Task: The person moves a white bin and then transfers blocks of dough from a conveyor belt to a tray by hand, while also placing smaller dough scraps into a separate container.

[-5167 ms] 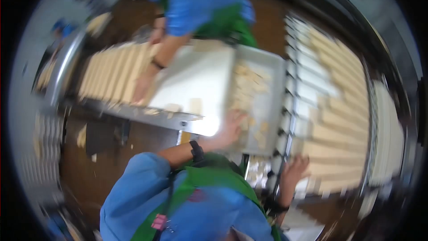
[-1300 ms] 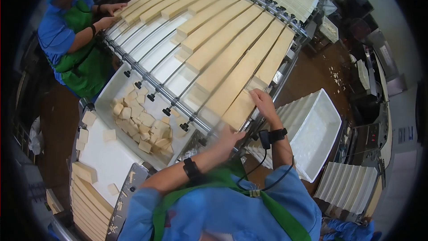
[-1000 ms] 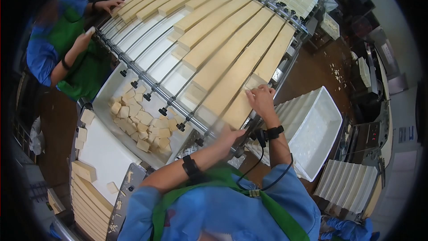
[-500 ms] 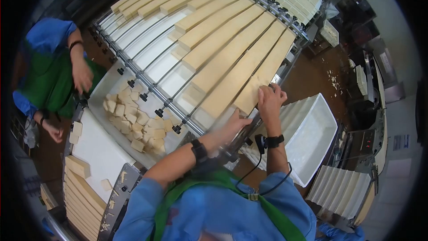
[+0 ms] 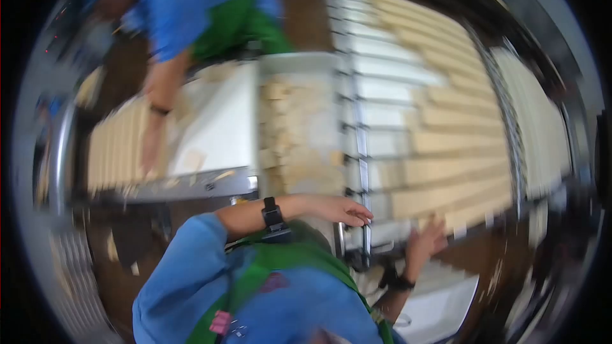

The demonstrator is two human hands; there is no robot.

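My left hand [image 5: 343, 209] is over the metal rail [image 5: 363, 181] at the near end of the conveyor. Its fingers are loosely stretched and droop a little, with nothing visible in them. My right hand [image 5: 428, 238] is at the near side of the conveyor, fingers spread, beside the closest long stack of pale square sheets [image 5: 449, 191]; motion blur hides whether it touches. Similar stacks [image 5: 459, 114] lie in rows between thin divider rods on the white conveyor bed [image 5: 386, 57].
A white bin [image 5: 296, 60] with loose pale squares [image 5: 278, 118] sits left of the conveyor. Beyond it, a co-worker [image 5: 191, 6] reaches an arm over stacks [image 5: 121, 146] beside a white board [image 5: 226, 121]. A white tub [image 5: 440, 309] is below my right arm.
My view has swung left, blurring the picture. My right hand has come away from the front stack's end, and my left hand has drawn back to the rail. The co-worker now leans over the stacks.
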